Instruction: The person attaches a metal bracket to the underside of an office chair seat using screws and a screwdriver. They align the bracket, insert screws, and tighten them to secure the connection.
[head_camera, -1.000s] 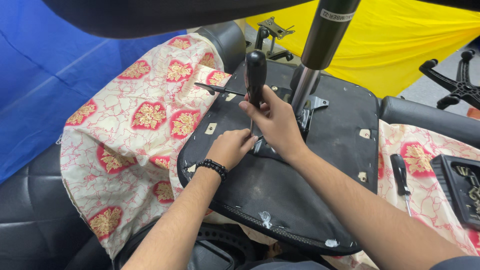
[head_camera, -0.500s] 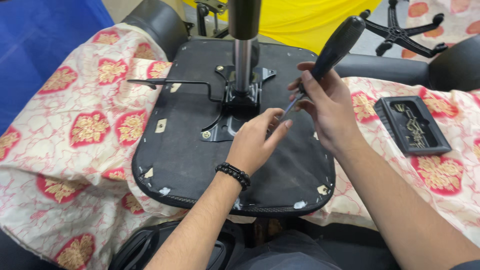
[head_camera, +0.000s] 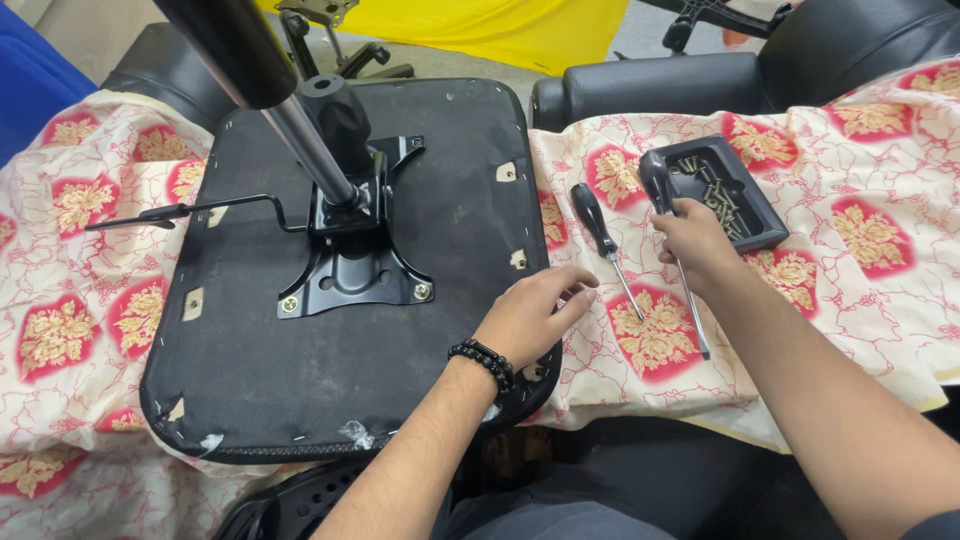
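An upturned black chair seat (head_camera: 250, 370) lies on a floral cloth, with a black metal mounting plate (head_camera: 355, 275) bolted on and a gas cylinder (head_camera: 300, 150) rising from it. My left hand (head_camera: 530, 315), wearing a black bead bracelet (head_camera: 485, 362), rests flat on the seat's right edge, fingers loosely spread and holding nothing. My right hand (head_camera: 695, 245) grips a long black-handled screwdriver (head_camera: 692, 310), its shaft lying on the cloth beside a tray. A second, shorter screwdriver (head_camera: 595, 215) lies loose between my hands.
A black tray (head_camera: 765, 215) holding several screws sits on the cloth (head_camera: 850, 260) right of my right hand. A thin lever (head_camera: 190, 210) sticks out left of the plate. Black padded chair parts (head_camera: 650, 85) and a yellow sheet (head_camera: 520, 30) lie behind.
My right hand has carried the screwdriver off the seat to the right and down onto the cloth by the tray. My left hand has slid to the seat's right edge.
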